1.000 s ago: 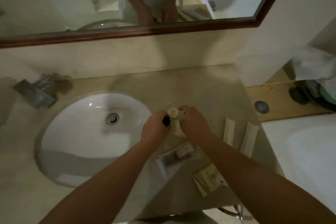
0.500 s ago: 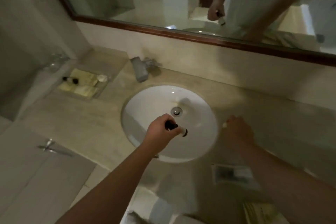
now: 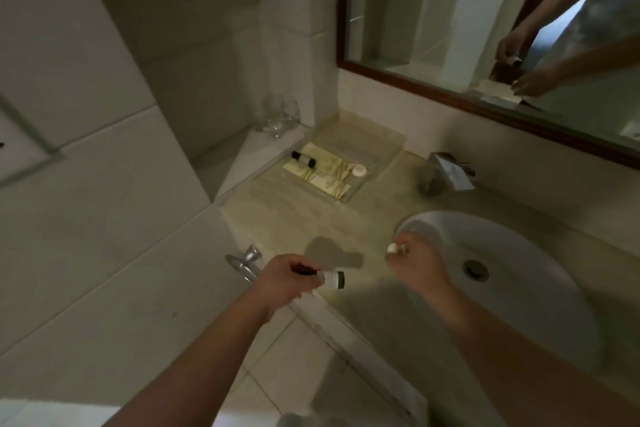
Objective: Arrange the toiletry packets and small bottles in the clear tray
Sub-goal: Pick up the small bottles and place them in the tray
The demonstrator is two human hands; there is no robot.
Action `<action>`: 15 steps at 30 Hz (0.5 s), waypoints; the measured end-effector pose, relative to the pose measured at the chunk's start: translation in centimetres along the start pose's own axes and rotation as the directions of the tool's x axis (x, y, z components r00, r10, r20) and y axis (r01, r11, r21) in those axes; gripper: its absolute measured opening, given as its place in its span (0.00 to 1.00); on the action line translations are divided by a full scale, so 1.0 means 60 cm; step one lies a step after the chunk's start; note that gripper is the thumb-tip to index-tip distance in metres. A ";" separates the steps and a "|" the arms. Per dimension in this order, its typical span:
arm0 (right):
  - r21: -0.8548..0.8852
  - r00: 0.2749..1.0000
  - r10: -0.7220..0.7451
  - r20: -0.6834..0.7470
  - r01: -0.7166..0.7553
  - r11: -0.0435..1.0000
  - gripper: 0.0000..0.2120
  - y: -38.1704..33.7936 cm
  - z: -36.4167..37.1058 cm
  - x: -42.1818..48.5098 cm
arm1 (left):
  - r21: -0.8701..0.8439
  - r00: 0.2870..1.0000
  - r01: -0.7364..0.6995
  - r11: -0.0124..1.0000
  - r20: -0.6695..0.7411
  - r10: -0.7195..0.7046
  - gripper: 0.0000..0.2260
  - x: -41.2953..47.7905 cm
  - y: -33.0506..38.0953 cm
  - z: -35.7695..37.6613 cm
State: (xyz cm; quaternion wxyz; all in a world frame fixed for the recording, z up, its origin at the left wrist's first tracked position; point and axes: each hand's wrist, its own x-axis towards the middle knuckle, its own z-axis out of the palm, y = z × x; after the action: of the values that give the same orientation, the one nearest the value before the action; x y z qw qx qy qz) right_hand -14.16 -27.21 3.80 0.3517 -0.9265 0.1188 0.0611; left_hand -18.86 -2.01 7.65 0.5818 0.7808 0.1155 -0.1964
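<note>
The clear tray [image 3: 377,156] sits on the counter's far left corner. In it lie a small black-capped bottle [image 3: 303,159], several pale packets [image 3: 329,178] and a small white round item [image 3: 359,170]. My left hand [image 3: 285,282] is shut on a small bottle [image 3: 333,279] with a dark cap, held sideways over the counter's front edge. My right hand [image 3: 417,267] hovers at the sink's left rim, shut on a small white item [image 3: 394,248] that is mostly hidden in my fingers. Both hands are well short of the tray.
A white sink [image 3: 502,274] fills the right side, with the tap [image 3: 450,172] behind it. Drinking glasses [image 3: 278,116] stand on a ledge left of the tray. A framed mirror [image 3: 485,28] hangs above. A metal handle [image 3: 247,262] juts out below the counter's left edge.
My view has swung left, bringing the tray closer. Both hands have travelled left from the sink towards it, each still holding its item.
</note>
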 end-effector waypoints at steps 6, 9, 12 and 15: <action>0.128 0.997 -0.022 0.073 0.013 0.992 0.10 -0.066 0.056 0.034 | 0.086 1.000 0.011 0.996 0.017 -0.013 0.13 0.075 0.007 -0.094; 0.205 0.998 -0.032 0.060 0.019 0.979 0.11 -0.087 0.077 0.074 | 0.171 0.999 -0.038 0.985 0.014 0.036 0.12 0.130 0.020 -0.110; 0.375 0.998 0.017 0.054 -0.036 0.926 0.08 -0.108 0.088 0.117 | 0.338 0.990 -0.127 0.933 -0.020 0.142 0.09 0.185 0.044 -0.120; 0.448 0.994 0.049 0.098 -0.088 0.889 0.03 -0.128 0.090 0.159 | 0.483 0.968 -0.214 0.849 -0.011 0.250 0.09 0.241 0.069 -0.134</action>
State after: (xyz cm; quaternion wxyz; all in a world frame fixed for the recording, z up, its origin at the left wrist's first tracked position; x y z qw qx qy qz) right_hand -3.07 -19.73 2.80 0.5597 -0.8112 0.1476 0.0829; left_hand -2.84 3.76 6.85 0.3861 0.9148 -0.0106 -0.1184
